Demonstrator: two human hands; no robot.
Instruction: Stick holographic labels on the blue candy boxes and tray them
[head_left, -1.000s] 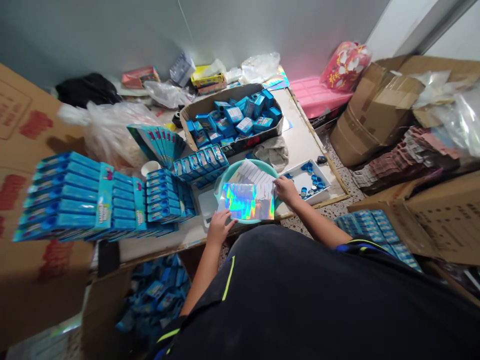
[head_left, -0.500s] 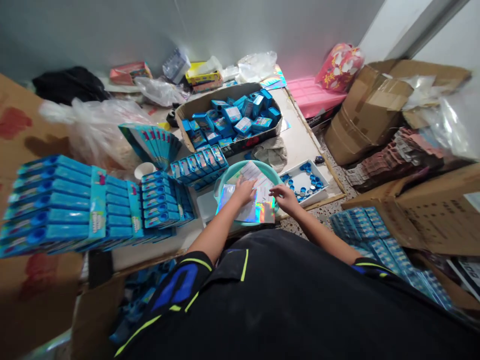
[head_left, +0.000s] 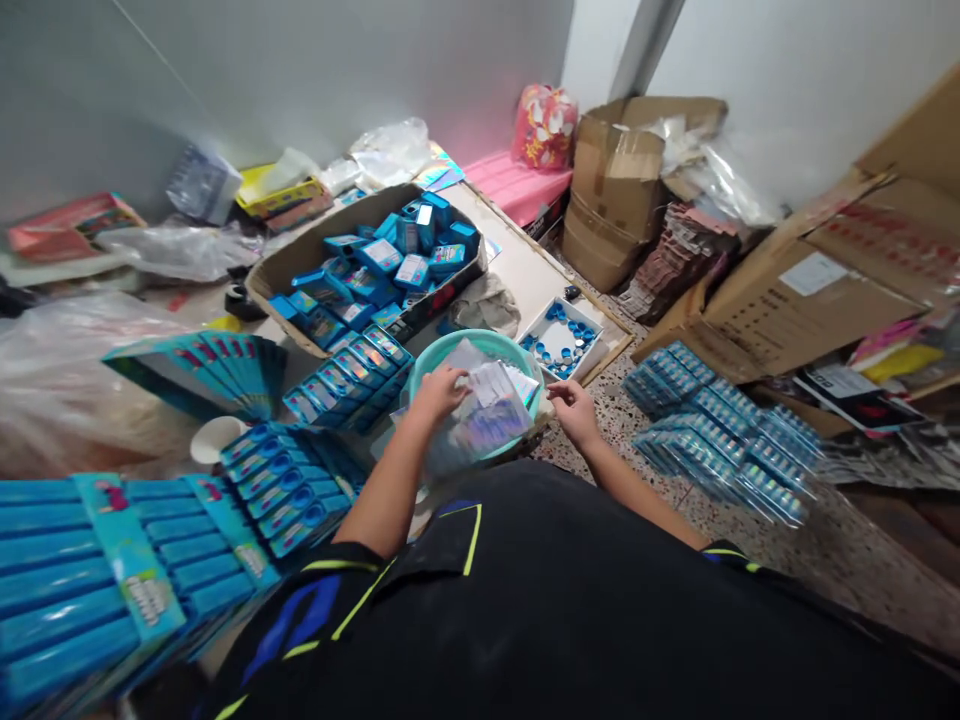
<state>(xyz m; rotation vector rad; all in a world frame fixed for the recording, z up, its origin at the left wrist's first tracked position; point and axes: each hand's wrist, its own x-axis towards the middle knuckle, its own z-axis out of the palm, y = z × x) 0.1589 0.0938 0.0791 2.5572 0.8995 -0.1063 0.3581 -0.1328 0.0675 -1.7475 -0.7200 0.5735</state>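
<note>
Fingers of both my hands are bent. Taking the basin [head_left: 424, 352] as the clock's centre, a row of blue boxes [head_left: 349, 378] sits at 9 to 10 o'clock, and an open carton [head_left: 264, 297] of loose blue boxes at 10 to 11. My left hand [head_left: 442, 393] is at 9, its fingertips at the clear plastic [head_left: 487, 425]; whether they grip it, I can't tell. That plastic lies over the basin, near pale printed sheets [head_left: 523, 383]. A crumpled cloth [head_left: 486, 303] is at 12. At 2 is a white tray [head_left: 592, 352] of small blue pieces. My right hand [head_left: 574, 410], at 3, is half curled; any grasp is unclear.
</note>
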